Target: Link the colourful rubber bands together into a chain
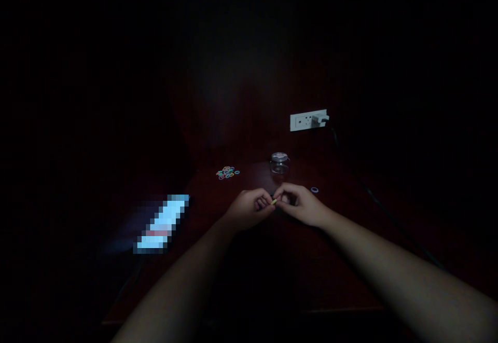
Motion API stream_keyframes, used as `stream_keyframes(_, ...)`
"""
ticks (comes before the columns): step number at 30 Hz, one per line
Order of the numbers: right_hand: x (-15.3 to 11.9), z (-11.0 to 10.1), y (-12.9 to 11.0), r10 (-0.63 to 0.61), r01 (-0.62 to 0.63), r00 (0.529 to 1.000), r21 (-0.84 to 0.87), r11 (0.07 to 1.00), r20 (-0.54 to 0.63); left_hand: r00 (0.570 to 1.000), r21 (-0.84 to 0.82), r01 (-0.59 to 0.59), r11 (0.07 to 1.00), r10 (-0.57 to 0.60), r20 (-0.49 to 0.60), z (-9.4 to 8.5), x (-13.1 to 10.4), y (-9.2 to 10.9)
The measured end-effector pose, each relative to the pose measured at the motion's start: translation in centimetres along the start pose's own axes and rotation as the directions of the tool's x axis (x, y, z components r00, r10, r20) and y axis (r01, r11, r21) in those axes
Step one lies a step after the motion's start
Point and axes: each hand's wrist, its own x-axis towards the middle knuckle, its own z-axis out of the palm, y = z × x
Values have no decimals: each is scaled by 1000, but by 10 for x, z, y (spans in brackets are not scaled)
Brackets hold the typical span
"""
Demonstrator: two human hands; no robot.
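A small yellow-green hair tie (274,202) is pinched between my two hands above the dark red table. The fingertips of my left hand (252,208) close on one end of it. At the other end, the thumb and index finger of my right hand (299,204) grip it. Just beyond my hands stands a clear lidded jar (279,166). To the left lies a loose pile of several coloured hair ties (227,173). A single purple hair tie (315,190) rests right of my right hand.
A lit, pixelated screen (163,223) lies at the table's left side. On the back wall is a white socket panel (299,121) with a plugged-in adapter (319,119). A dark cable (373,196) runs along the right. Much of the surroundings is too dark to make out.
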Motion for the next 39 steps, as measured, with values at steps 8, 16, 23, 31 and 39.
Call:
stream_keyframes(8,0,-2,3,19,-20,999,-46,999,-29,1000,2,-3,1000,4,-20,0,0,-2)
stream_keyframes(16,10,-35,15,79,-136,940,-150,979,-333,987,92,27,995,-12,-160,-10,2,-14)
stream_keyframes(23,9,-61,40,294,-413,869,-253,875,-399,932,71,101,992,-70,-356,-26,5,-30)
stream_keyframes(31,7,-54,49,387,-475,862,-252,843,-328,875,83,155,984,-98,-475,-35,6,-44)
stream_keyframes(39,7,-49,47,390,-490,866,-378,785,-314,889,138,153,979,-76,-452,-35,6,-42)
